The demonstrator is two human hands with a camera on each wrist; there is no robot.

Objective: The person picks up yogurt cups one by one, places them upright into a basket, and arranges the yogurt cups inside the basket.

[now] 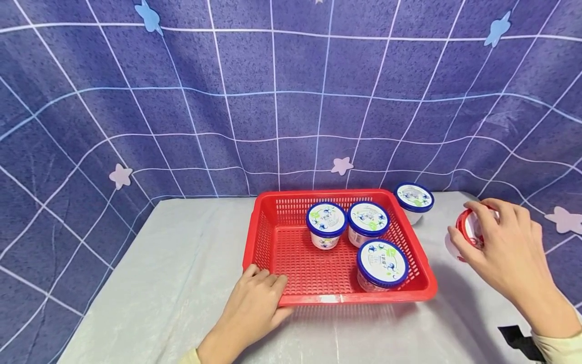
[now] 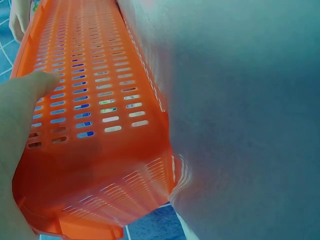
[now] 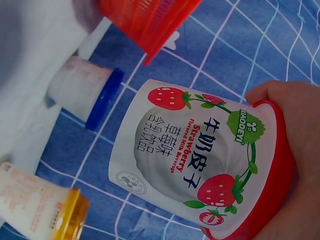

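Observation:
My left hand grips the near left corner of a red plastic basket, fingers over the rim and thumb against the outside wall. Inside the basket stand a blue-lidded cup, a second blue-lidded cup beside it and a third blue-lidded cup nearer the front. To the right of the basket, my right hand holds a strawberry milk cup by its red lid from above. The cup is white with printed strawberries; the palm hides part of the lid.
Another blue-lidded cup stands outside the basket's far right corner. A yellow-lidded cup shows in the right wrist view. Pale cloth covers the table, and a blue gridded curtain hangs behind it.

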